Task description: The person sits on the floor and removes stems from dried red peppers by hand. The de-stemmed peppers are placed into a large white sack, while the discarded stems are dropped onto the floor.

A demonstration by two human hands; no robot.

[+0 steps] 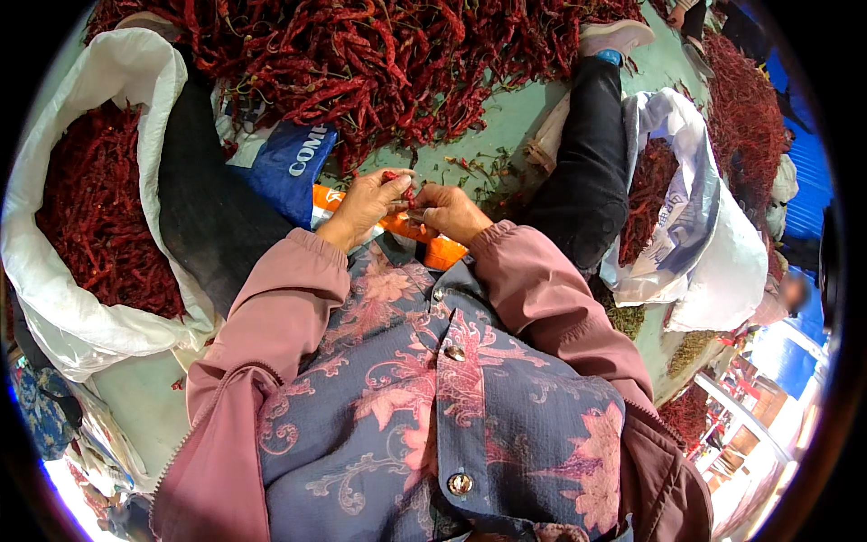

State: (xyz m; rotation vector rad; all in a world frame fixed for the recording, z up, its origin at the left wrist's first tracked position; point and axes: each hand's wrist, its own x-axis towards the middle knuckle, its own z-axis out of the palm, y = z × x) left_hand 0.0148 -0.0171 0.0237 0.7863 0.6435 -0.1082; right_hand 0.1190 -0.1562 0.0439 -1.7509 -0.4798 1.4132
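Note:
My left hand point(366, 206) is closed around a dried red chili pepper point(394, 177), pinching it between thumb and fingers in front of my chest. Close against it, my right hand point(452, 213) has its fingers pressed together at the chili's lower end. A thin greyish thing shows at those fingertips, too small to name. Just beyond both hands lies a large heap of dried red chilies point(379, 72), many with stems on. Below the hands, an orange and white printed piece point(444, 253) and a blue bag point(291, 167) lie between my legs.
A white woven sack point(23, 203) filled with red chilies stands at the left. Another white sack point(722, 262) with chilies stands at the right, beside my bent leg. Stem scraps point(492, 172) litter the pale green floor. More chili piles point(745, 117) and another person's hand point(676, 16) appear farther right.

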